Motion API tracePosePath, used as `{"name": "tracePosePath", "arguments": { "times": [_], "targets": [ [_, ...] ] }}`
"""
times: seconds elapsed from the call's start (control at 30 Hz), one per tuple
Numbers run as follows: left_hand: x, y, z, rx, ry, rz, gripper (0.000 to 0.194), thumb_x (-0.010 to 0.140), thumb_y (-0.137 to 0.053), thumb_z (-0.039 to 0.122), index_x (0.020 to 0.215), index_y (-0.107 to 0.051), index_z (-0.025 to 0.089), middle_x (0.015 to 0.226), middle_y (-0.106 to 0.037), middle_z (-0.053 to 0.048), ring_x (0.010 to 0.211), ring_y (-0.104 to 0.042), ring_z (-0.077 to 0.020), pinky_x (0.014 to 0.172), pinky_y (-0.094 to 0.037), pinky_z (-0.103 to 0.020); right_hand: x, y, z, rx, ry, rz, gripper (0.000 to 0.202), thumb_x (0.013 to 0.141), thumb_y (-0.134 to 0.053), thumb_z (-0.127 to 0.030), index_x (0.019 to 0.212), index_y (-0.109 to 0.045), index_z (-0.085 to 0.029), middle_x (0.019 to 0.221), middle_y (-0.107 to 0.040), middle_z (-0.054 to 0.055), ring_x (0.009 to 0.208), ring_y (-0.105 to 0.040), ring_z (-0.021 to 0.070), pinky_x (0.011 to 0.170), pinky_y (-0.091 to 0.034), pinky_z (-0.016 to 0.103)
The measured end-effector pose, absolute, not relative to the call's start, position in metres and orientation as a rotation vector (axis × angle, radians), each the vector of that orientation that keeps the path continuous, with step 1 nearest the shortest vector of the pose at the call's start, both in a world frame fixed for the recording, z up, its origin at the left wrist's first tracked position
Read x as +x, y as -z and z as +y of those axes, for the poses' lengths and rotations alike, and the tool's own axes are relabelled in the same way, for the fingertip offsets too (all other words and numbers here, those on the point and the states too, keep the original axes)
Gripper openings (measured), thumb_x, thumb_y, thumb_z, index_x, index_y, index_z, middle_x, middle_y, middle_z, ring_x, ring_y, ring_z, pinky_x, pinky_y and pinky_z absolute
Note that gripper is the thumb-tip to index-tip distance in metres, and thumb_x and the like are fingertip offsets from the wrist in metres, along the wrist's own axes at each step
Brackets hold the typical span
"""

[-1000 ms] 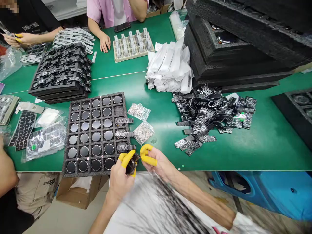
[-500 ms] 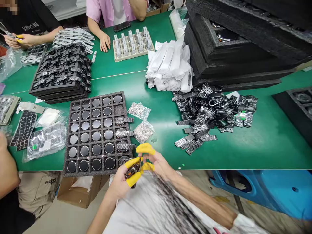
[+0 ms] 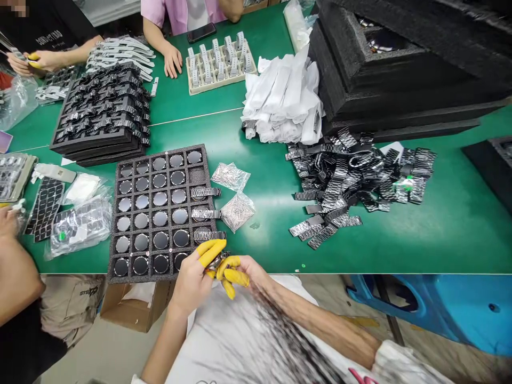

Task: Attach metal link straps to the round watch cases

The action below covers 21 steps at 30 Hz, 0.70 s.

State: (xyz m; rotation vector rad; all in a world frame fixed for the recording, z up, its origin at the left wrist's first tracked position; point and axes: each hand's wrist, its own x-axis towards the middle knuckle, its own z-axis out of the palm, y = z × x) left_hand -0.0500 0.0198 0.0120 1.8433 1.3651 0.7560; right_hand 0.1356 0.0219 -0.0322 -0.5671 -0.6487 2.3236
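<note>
A green workbench (image 3: pixel 400 245) ran across a shared assembly room, with other people's hands working at its far edge. At the near edge, the left hand (image 3: pixel 192 282) and the right hand (image 3: pixel 244 274), fingertips capped in yellow, were closed together around a small watch case (image 3: pixel 218 261), pinching it between them. It sat just beside the black foam tray (image 3: pixel 158 213) of round cases. Loose metal bands (image 3: pixel 348 181) lay heaped well apart to the right, below white wrapped bundles (image 3: pixel 286 98).
</note>
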Motion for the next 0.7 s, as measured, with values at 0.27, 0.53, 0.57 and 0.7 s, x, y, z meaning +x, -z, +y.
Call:
{"name": "tracePosePath", "arguments": {
  "times": [0.27,0.53,0.57,0.7],
  "targets": [
    [-0.047,-0.012,0.019,2.025,-0.565,1.351,0.061,0.089,-0.053,0.001,0.143,-0.069,0.026,0.137,-0.071,-0.010,0.121,-0.073,-0.0250,0.107,-0.061,-0.037,0.136,0.040,0.020,-0.702,-2.326,-0.719,0.053,0.085,-0.081,-0.066,0.083,-0.074,-0.014,0.057,-0.066,-0.001,0.048,-0.054,0.0107,0.054,-0.042,0.025],
    [-0.044,0.002,0.007,1.964,-0.632,1.391,0.067,0.091,-0.049,0.000,0.149,-0.061,0.030,0.138,-0.065,-0.009,0.121,-0.069,-0.0236,0.107,-0.059,-0.038,0.135,0.032,0.019,-0.733,-2.287,-0.621,0.049,0.082,-0.086,-0.062,0.075,-0.069,-0.016,0.052,-0.060,-0.004,0.045,-0.046,0.0090,0.053,-0.037,0.025],
    [-0.044,0.003,0.006,1.952,-0.638,1.404,0.068,0.091,-0.048,-0.001,0.151,-0.059,0.030,0.138,-0.063,-0.010,0.122,-0.068,-0.0237,0.107,-0.058,-0.039,0.134,0.031,0.018,-0.739,-2.270,-0.593,0.050,0.082,-0.086,-0.063,0.075,-0.067,-0.017,0.054,-0.061,-0.004,0.046,-0.047,0.0089,0.054,-0.037,0.025],
    [-0.043,-0.002,0.004,1.946,-0.656,1.325,0.065,0.095,-0.047,0.007,0.156,-0.053,0.030,0.143,-0.054,-0.013,0.129,-0.061,-0.0274,0.109,-0.056,-0.046,0.133,0.028,0.016,-0.790,-2.179,-0.525,0.052,0.082,-0.085,-0.065,0.078,-0.065,-0.018,0.058,-0.062,-0.004,0.049,-0.047,0.0087,0.056,-0.037,0.025]
  ]
}}
